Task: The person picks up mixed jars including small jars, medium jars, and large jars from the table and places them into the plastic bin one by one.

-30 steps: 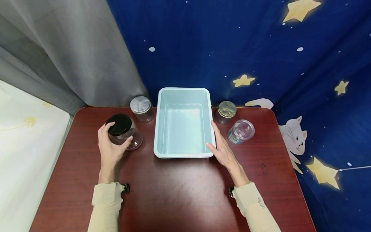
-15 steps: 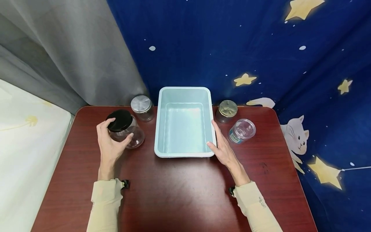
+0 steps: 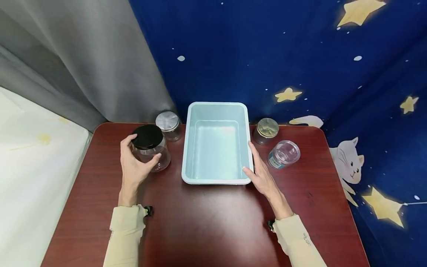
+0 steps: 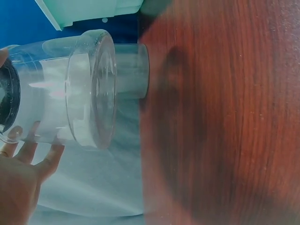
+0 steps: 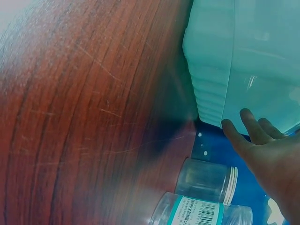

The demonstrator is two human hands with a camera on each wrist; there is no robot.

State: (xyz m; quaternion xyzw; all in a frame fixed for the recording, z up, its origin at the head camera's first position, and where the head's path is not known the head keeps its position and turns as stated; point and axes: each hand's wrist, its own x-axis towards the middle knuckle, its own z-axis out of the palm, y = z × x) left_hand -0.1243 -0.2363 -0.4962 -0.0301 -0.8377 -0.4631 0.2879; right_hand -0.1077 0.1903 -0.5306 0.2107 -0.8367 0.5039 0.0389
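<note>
My left hand (image 3: 135, 168) grips a large clear jar (image 3: 162, 158) with a black lid (image 3: 148, 137), thumb on the near side and fingers round the far left side. In the left wrist view the base of the jar (image 4: 56, 89) is off the tabletop, with a shadow below. My right hand (image 3: 263, 180) holds the right side of a light blue plastic basin (image 3: 217, 181), thumb at the rim and fingers along the outer wall. The right wrist view has those fingertips against the basin wall (image 5: 253, 61). The basin's inside is bare.
A small silver-lidded jar (image 3: 168, 121) stands left of the basin. To its right are a gold-lidded jar (image 3: 268, 128) and a clear labelled tub (image 3: 284, 154). All are on the reddish wooden table (image 3: 207, 222), with a grey curtain (image 3: 100, 59) and a blue curtain (image 3: 233, 48) behind.
The left hand has lifted the jar and carried it slightly away and to the right. The right hand keeps its hold on the basin. The head view has shifted a little.
</note>
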